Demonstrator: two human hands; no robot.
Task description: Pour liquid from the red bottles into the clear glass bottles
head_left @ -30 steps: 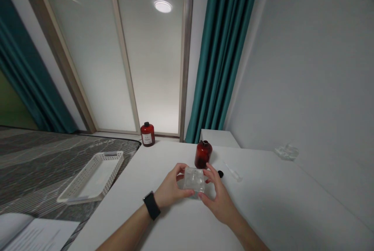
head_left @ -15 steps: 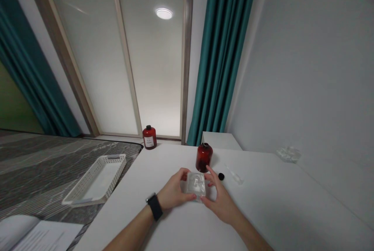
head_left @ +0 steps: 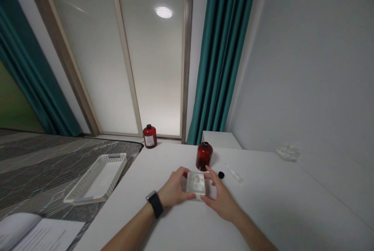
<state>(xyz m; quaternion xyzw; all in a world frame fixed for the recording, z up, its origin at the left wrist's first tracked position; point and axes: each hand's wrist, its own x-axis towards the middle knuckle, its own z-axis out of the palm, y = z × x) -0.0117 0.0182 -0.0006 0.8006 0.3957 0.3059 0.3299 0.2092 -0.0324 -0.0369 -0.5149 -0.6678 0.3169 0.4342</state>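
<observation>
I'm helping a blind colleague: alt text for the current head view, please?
Left hand and right hand hold a clear square object at a white table. Beyond it stands an open reddish-brown bottle; a black cap and translucent item lie to its right, and a capped bottle stands at the back left.

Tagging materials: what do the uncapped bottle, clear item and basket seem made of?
Uncapped bottle: glossy, translucent red-brown; glass or plastic, can't tell. Clear item: see-through, bright highlights; glass or acrylic. Basket: whitish, satin-looking, perforated walls; likely moulded plastic.
</observation>
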